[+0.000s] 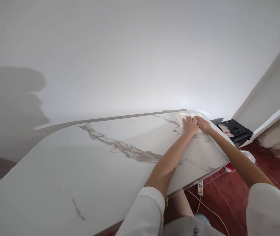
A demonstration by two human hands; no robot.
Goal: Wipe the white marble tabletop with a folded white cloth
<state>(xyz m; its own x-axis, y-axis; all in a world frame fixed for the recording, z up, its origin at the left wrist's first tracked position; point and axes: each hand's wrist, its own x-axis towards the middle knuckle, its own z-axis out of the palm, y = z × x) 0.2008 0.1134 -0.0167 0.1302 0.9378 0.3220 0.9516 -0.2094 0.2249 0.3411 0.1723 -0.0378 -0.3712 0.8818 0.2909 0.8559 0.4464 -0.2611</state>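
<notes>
Both my hands are together at the far right corner of a white marble-patterned table [135, 144]. Beneath them lies a thin, crumpled white cloth [183, 117], flat against the tabletop. My left hand [190, 126] presses down on it with bent fingers, gripping the cloth. Right beside it, my right hand [203, 125] has its fingers curled at the cloth's right part, touching the left hand. The palms and the cloth under them are hidden.
A white wall [130, 59] runs behind the table. Right of the table is a black case [239, 129] with a label. On the red tiled floor [223, 196] are a power strip [200, 188] with a cable and a white bag [249, 156].
</notes>
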